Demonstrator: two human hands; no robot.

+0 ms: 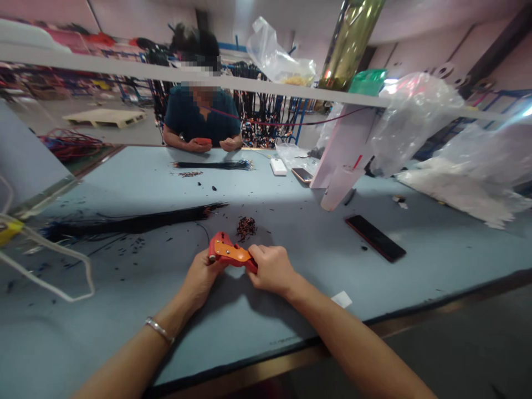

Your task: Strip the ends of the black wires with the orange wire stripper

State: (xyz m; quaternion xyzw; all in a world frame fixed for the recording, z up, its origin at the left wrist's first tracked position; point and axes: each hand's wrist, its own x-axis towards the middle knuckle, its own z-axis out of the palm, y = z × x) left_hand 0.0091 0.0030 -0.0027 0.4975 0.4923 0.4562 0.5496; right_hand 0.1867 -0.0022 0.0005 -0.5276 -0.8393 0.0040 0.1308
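My right hand [272, 269] is closed around the handles of a red and orange wire stripper [233, 252], held just above the table. My left hand [203, 277] is closed at the tool's head, thumb along its lower edge, and its other fingers are partly hidden. A thin black wire [204, 228] curves beside the head; whether my left hand also pinches it is not clear. Beyond the tool lies a small pile of short black and copper-coloured bits [246, 228]. To the left stretches a long bundle of black wires [137, 221].
Across the table [291, 327] sits a person [203, 119] with a red tool in one hand, behind another wire bundle [211, 164]. A phone [375, 238], a plastic cup [341, 185] and plastic bags [469, 177] are at right. White bent tubing [89, 277] stands at left. A shelf crosses overhead.
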